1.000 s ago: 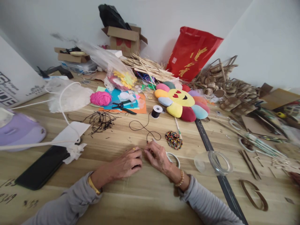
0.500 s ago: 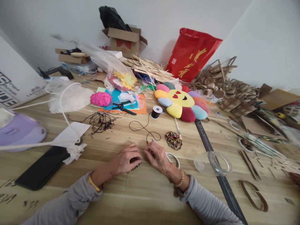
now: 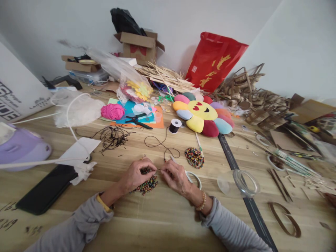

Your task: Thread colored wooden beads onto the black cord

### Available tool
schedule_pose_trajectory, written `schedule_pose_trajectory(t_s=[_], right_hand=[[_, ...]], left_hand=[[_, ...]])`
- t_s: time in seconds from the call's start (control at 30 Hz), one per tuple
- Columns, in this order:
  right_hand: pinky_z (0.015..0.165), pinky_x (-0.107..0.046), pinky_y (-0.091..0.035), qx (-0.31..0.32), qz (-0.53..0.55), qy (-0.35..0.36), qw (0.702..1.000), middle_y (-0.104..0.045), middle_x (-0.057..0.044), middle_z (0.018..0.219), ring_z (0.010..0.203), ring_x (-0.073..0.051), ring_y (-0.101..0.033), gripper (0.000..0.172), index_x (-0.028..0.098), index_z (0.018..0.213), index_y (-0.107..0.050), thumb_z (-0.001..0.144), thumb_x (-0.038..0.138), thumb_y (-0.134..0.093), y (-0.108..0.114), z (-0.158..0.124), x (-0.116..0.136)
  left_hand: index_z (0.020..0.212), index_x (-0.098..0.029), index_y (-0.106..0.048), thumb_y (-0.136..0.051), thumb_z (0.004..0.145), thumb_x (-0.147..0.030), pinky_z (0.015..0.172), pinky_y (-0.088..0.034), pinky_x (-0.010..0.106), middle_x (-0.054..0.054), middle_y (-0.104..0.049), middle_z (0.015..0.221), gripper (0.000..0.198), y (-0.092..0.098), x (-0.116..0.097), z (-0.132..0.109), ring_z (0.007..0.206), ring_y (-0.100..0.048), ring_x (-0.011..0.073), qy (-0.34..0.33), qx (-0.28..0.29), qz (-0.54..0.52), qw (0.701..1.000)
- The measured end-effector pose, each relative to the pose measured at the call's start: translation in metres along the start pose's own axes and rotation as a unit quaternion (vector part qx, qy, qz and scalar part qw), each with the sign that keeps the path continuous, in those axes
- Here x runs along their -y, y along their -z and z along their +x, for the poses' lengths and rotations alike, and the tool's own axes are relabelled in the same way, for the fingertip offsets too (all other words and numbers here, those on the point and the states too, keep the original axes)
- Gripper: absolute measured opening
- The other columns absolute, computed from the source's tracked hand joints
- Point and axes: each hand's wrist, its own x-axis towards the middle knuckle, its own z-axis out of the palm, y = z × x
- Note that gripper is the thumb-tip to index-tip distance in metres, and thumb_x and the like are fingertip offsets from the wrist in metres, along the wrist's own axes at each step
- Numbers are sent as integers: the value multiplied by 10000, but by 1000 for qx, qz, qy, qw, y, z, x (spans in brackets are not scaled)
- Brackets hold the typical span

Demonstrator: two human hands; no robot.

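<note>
Both my hands rest on the wooden table near its front. My left hand (image 3: 136, 174) is curled, fingertips pinched over a small pile of coloured beads (image 3: 147, 184) that lies under and beside it. My right hand (image 3: 175, 176) pinches the end of a thin black cord (image 3: 160, 142), which runs back to a black spool (image 3: 175, 125). The two pinches almost meet. A second pile of coloured beads (image 3: 194, 156) lies just beyond my right hand. A white ring (image 3: 194, 177) lies beside my right wrist.
A flower-shaped plush cushion (image 3: 201, 117), a red bag (image 3: 215, 60), scissors (image 3: 138, 121), a tangle of black cord (image 3: 112, 134), a black phone (image 3: 43, 189), a purple object (image 3: 22, 147), a clear lid (image 3: 240, 182) and a black ruler (image 3: 236, 171) crowd the table. Wooden scraps fill the right side.
My left hand has lifted and shifted left, uncovering a pile of coloured beads beneath it. My right hand has stayed in place, still pinching the cord.
</note>
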Motion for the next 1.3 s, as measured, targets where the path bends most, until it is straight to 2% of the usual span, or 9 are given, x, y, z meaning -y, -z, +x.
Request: schedule_pose_trajectory(t_s=[0.27,0.53,0.7,1.3], right_hand=[[628,-277,-452,30,1,-1,1000,-593,-44,805,719,-168,-553,84,209,930,-545,978,200,-476,2,0,2],[629,-278,-453,28,7,5,1000,-591,-44,799,713,-166,-550,95,203,930,-549,981,197,-469,3,1,3],[626,-278,-449,17,9,9,1000,-585,-44,800,716,-164,-542,98,205,924,-553,981,201,-473,2,0,3],[620,-279,-450,33,6,7,999,-594,-44,812,720,-170,-561,87,210,958,-555,980,194,-472,3,1,3]], left_hand=[[770,-159,-708,-638,794,-137,836,-502,317,36,-710,756,77,1,1,0,762,-657,170,11,2,-10,1000],[779,-150,-711,-659,804,-157,788,-510,295,42,-706,766,58,1,0,-1,760,-662,173,18,-11,-23,1000],[795,-146,-729,-662,804,-149,742,-518,271,49,-718,786,68,2,1,0,766,-674,174,30,1,-29,999],[813,-158,-742,-649,804,-145,737,-527,267,45,-734,787,94,2,1,-1,772,-685,171,31,14,-24,999]])
